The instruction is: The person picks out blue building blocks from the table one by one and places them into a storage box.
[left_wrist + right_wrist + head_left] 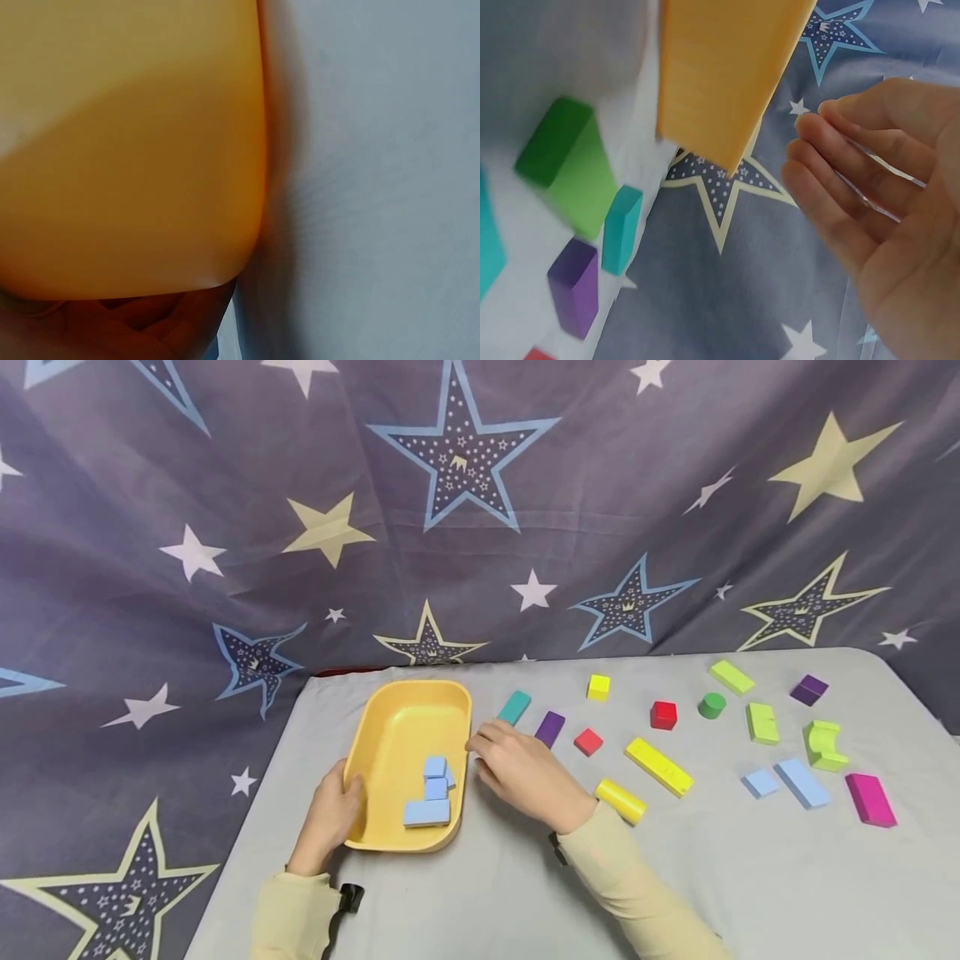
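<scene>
A yellow plastic tray (401, 714) lies on the left of the table with several light blue blocks (427, 812) inside, near its front right corner. My left hand (330, 814) grips the tray's left side, thumb over the rim and fingers against the outer wall. In the left wrist view those fingers (161, 319) are partly hidden by the tray wall. My right hand (528, 772) is at the tray's right rim. The right wrist view shows its fingers loosely bent, with nothing in them. A green block (570, 165), hidden from the head view, and a teal block (514, 707) are close by.
Purple (550, 728), red (588, 742) and yellow blocks (658, 767) are spread right of my right hand. Farther right lie a green cylinder (712, 705), lime blocks (762, 723), light blue blocks (802, 782) and a magenta block (871, 799). A star-patterned curtain (480, 577) hangs behind the table.
</scene>
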Motion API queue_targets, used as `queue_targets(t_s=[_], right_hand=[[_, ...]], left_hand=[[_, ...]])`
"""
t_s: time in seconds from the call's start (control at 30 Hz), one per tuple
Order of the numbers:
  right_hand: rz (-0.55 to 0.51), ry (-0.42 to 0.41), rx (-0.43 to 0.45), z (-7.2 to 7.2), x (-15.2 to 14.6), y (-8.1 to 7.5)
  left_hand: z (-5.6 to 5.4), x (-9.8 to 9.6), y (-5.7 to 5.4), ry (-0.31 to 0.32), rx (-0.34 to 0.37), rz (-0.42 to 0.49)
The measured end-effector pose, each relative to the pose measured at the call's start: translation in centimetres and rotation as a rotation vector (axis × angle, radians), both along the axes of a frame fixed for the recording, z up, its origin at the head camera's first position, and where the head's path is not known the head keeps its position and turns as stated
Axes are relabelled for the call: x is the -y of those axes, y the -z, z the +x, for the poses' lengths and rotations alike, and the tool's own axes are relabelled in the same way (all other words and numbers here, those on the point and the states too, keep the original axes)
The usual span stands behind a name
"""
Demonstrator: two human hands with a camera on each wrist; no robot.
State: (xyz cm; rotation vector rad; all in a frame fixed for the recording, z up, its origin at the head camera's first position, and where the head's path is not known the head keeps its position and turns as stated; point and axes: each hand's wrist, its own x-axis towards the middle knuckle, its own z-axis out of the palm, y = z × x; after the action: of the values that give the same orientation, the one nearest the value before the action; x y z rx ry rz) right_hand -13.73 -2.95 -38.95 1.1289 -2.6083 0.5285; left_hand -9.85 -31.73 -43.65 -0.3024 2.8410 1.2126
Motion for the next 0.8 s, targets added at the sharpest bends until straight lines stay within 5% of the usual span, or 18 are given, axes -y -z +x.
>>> queue_targets(t_s=[0.8], right_hand=[[0.03,0.065,0.026,0.3,-3.3,-0.2]], left_hand=[[-0.1,0.1,0.2,0.018,-0.007,-0.009]])
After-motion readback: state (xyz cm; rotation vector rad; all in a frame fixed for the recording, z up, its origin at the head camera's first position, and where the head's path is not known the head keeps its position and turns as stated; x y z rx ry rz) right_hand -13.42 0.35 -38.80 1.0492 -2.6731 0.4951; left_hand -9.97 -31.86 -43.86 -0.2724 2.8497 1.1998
